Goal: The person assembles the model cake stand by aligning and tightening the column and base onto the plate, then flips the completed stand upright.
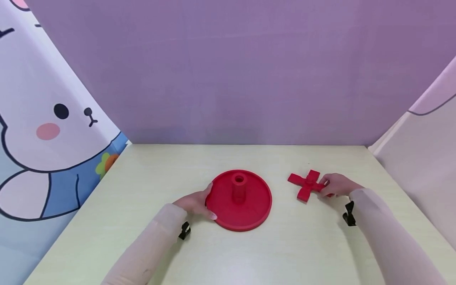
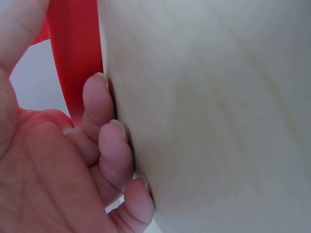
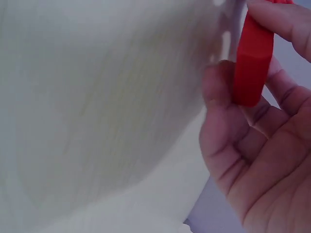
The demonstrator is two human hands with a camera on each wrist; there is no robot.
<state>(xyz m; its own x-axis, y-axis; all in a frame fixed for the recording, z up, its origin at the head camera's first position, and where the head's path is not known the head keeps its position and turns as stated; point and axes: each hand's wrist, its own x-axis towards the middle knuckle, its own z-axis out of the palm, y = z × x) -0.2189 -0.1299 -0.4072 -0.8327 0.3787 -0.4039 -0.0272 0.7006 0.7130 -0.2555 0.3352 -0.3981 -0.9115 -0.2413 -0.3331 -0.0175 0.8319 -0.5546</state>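
A red round base (image 1: 254,211) with a raised rim and a hollow upright post in its middle rests on the pale table. My left hand (image 1: 195,203) grips its left edge, fingers and thumb spread along the rim. In the left wrist view, curled fingertips (image 2: 116,145) lie against the tabletop beside the red rim (image 2: 77,58). To the right is a red cross-shaped piece (image 1: 304,193) with flat arms. My right hand (image 1: 336,185) pinches its right arm; the right wrist view shows that red arm end (image 3: 252,68) between thumb and fingers.
The pale wooden table (image 1: 238,257) meets a purple cloth backdrop (image 1: 228,79) along its far edge. A cartoon-printed cloth (image 1: 46,158) hangs at the left, and a pale cloth (image 1: 424,158) borders the right side.
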